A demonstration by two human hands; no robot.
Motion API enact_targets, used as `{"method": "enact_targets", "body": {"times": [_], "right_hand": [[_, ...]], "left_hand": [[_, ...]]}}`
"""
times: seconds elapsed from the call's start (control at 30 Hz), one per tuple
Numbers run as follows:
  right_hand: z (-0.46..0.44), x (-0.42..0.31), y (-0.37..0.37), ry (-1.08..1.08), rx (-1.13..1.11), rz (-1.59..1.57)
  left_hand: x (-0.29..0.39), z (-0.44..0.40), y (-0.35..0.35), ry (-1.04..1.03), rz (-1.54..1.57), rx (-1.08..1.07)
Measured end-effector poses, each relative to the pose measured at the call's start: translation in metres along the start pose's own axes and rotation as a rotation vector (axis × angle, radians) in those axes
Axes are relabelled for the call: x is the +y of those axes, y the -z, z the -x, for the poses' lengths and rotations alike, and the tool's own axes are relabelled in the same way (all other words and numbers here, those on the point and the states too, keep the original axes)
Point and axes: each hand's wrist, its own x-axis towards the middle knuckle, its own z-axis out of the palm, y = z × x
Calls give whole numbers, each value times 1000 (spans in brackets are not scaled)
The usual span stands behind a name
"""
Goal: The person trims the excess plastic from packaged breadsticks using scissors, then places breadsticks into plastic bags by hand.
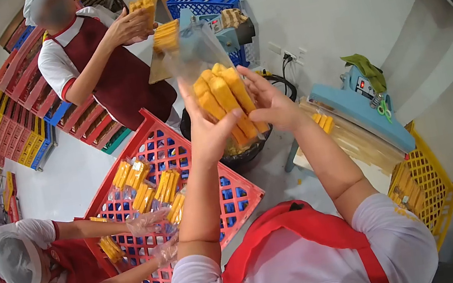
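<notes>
A clear plastic bag of yellow sticks is held up in front of me, its upper part unfilled. My left hand grips the bag's left side, thumb across the front. On the right side, my right hand presses the bag with its thumb on the front and fingers behind. Below and behind the bag, a black-lined bin is partly hidden. The teal sealing machine stands to the right of my right arm, with a small packed bag at its near end.
One co-worker holds another bag at the upper left. A second co-worker reaches with gloved hands over a red crate of packed bags. A yellow crate stands at right; stacked crates line the far left.
</notes>
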Motion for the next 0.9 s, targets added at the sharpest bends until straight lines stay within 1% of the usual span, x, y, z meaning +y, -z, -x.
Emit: {"method": "enact_targets", "body": {"times": [0.03,0.07,0.1,0.13,0.17,0.2,0.23,0.27,0.33,0.37,0.4,0.47,0.5,0.53,0.57,0.6,0.67,0.73,0.77,0.8,0.83,0.9], "right_hand": [[4,6,4,3,56,-24],[9,17,7,4,62,-21],[14,25,7,-144,135,-419],[23,30,6,-292,208,-818],[34,36,3,-376,117,-933],[36,37,-2,-378,121,-931],[35,39,-8,-403,115,-936],[36,38,-11,-406,113,-932],[35,30,-21,-412,109,-922],[32,27,-21,-352,55,-843],[30,21,-23,-291,2,-761],[31,5,-30,-273,-34,-771],[36,-3,-33,-296,7,-757],[40,-7,-35,-319,49,-743],[39,10,-22,-374,6,-958],[42,3,-22,-373,0,-960],[45,-14,-22,-338,-26,-842],[48,-19,-19,-333,-70,-851],[50,-21,-18,-342,-54,-849],[53,-23,-17,-352,-37,-847],[57,-22,-14,-356,-45,-853],[65,-20,-8,-463,-63,-1015]], "left_hand": [[2,4,-5,-112,-25,-32],[2,7,-9,-223,-48,-63],[-2,8,-9,-259,-48,-57],[-8,10,-7,-252,-42,-60],[-14,11,-3,-319,-160,-94],[-17,12,0,-390,-280,-126],[-17,15,4,-352,-397,-124],[-20,20,3,-342,-398,-117],[-9,31,-5,-386,-350,-131],[-5,32,-13,-442,-339,-112],[-2,37,-17,-442,-346,-110],[2,51,-27,-399,-354,-172],[6,58,-38,-253,-237,-172],[5,61,-40,-252,-241,-172],[3,64,-40,-413,-426,-192],[3,65,-41,-577,-613,-210],[4,68,-49,-631,-661,-231],[5,73,-58,-632,-596,-227],[2,74,-62,-634,-607,-221],[-3,74,-67,-632,-528,-207],[-5,75,-73,-628,-447,-193],[0,79,-84,-590,-479,-176]]}}
